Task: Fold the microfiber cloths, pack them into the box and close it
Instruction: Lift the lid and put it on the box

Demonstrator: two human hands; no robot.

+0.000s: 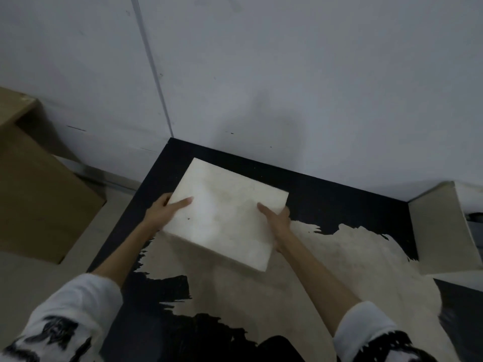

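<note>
Two hands, left hand [167, 210] and right hand [277, 218], gripped opposite sides of the flat white rectangular box [224, 212], steadying it over the black tabletop [339, 199].

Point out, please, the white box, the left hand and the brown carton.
white box [224, 212]: head view, middle of its flat top face.
left hand [167, 211]: head view, back of the hand at the box's left edge.
brown carton [39, 202]: head view, its large front side.

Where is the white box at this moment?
In the head view the white box sits mid-frame over the black table, near the wall, gripped by the left hand and right hand.
</note>
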